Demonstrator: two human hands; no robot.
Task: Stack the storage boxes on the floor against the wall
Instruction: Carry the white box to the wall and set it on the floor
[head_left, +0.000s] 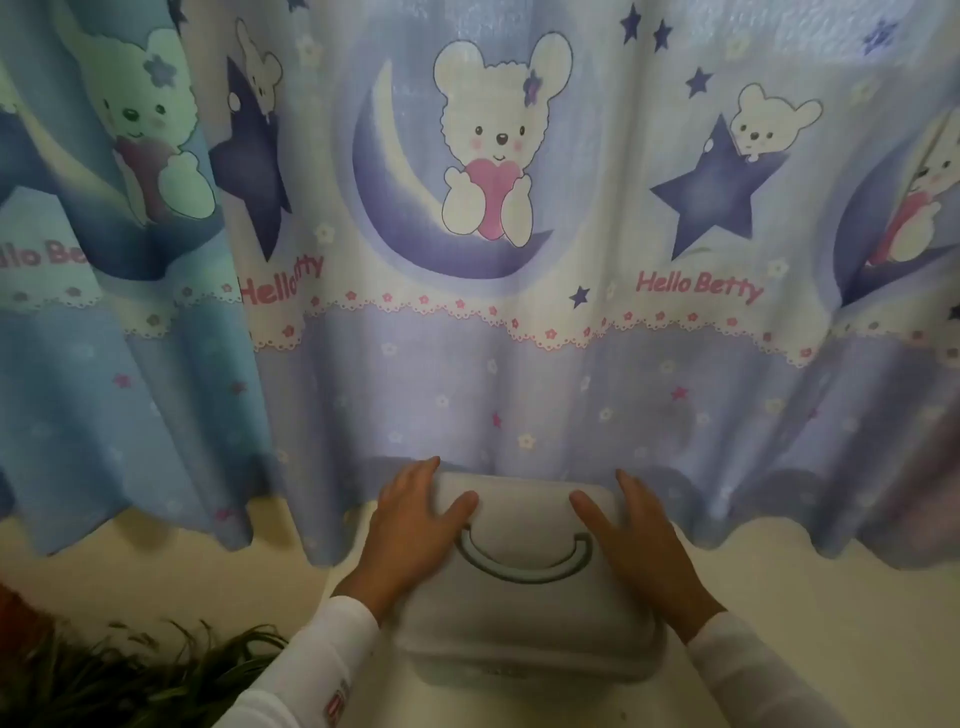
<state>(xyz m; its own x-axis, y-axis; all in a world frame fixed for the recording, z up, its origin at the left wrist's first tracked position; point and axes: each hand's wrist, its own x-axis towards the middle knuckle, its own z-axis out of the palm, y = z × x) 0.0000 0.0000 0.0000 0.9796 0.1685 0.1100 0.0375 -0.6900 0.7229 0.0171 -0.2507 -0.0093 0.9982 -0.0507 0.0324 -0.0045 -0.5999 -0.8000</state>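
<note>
A: Starting at the far left: dark green grass-like leaves (156, 670) low in the corner, well apart from the work, no part in the stacking.

B: Then the left hand (410, 525), fingers spread and pressed flat along the left edge of the storage box (524, 597), thumb laid over the lid. Not curled under anything; more a steadying clamp from the side than a lift.

A: Box itself down on the pale floor (779, 597), far end touching the hem of the printed curtain (498, 322). Probably pushed there to sit square against the wall behind the cloth.

B: Grey handle (524, 558) folded flat on the lid, untouched. Likely left down so another box can rest level on top.

A: Right hand (644, 540) mirroring the left, open fingers along the right edge, thumb on the lid. Even pressure from both sides, probably for keeping it straight.

B: Only this one box visible; whether another lies beneath, impossible to tell.
</note>
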